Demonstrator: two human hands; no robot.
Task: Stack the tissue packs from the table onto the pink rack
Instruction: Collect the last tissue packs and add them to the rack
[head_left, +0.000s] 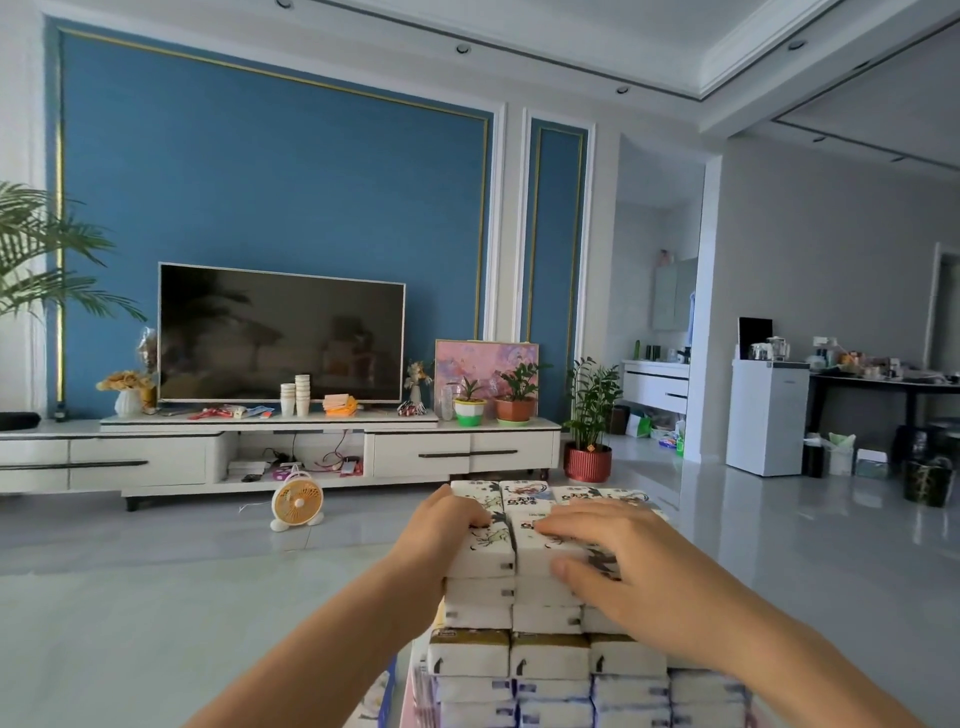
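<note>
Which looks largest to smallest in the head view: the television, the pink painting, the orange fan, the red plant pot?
1. television
2. pink painting
3. orange fan and red plant pot, unranked: the fan looks slightly bigger, but it stands nearer the camera.

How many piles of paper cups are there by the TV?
2. The shorter pile stands on the TV stand in front of the screen. The taller pile stands right beside it, on its right. None seems hidden.
</note>
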